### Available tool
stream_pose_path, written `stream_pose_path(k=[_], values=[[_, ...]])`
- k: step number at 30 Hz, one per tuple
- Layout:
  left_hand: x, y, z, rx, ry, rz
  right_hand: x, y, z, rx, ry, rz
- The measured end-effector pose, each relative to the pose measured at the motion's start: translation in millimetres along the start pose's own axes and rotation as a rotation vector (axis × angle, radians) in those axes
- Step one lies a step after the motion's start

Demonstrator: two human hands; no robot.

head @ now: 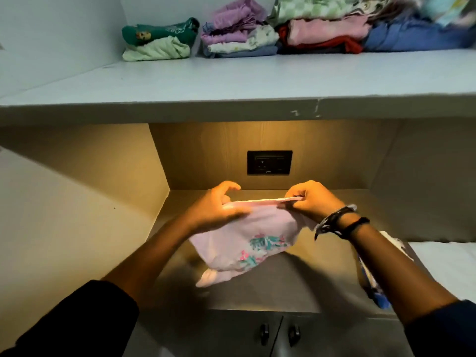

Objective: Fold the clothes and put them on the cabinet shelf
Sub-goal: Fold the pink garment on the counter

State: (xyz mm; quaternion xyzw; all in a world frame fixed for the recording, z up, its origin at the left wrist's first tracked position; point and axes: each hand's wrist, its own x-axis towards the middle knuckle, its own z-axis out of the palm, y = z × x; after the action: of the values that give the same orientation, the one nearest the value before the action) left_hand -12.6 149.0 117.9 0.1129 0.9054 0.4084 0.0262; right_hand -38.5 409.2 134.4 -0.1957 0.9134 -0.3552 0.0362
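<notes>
Both hands, left [219, 207] and right [313, 199], pinch a pink garment [247, 240] (floral print); shelf [231, 81] holds folded piles [239, 37].

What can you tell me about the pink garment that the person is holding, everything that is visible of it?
The pink garment is a small piece of pale pink, soft-looking cloth with a teal and pink floral print low on its front. Its top edge is stretched level between the left hand and the right hand, both gripping it. The rest hangs loose and crumpled, partly blurred, above the counter in the lit niche. Whether its lower end touches the counter cannot be told.
</notes>
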Motion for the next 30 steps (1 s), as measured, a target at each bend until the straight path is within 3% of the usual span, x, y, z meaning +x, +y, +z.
stream_pose_path(k=[3, 7, 11, 13, 16, 19, 23, 27, 30], values=[[-7, 6, -26, 0.204, -0.253, 0.087, -10, 11, -24, 0.026, -0.177, -0.01], [0, 12, -49, 0.1, -0.279, -0.005, -1, 22, -48, 0.025, -0.228, -0.025], [28, 21, -53, 0.294, 0.02, -0.096, 44, 28, -47, -0.16, 0.063, -0.012], [42, 33, -54, 0.458, 0.247, -0.048, 62, 26, -49, -0.151, 0.254, 0.007], [46, 52, -55, 0.494, 0.481, 0.084, 69, 20, -59, -0.021, 0.521, -0.012], [38, 58, -50, 0.514, 0.585, 0.199, 51, 18, -65, 0.013, 0.542, -0.147], [7, 41, -41, 0.441, 0.367, 0.097, 11, 35, -58, 0.053, 0.267, -0.221], [-46, 2, -3, 0.299, -0.008, -0.036, -40, 69, -23, 0.0, -0.17, -0.094], [-78, -35, 43, 0.29, -0.31, -0.115, -83, 94, 13, 0.048, -0.384, 0.093]])
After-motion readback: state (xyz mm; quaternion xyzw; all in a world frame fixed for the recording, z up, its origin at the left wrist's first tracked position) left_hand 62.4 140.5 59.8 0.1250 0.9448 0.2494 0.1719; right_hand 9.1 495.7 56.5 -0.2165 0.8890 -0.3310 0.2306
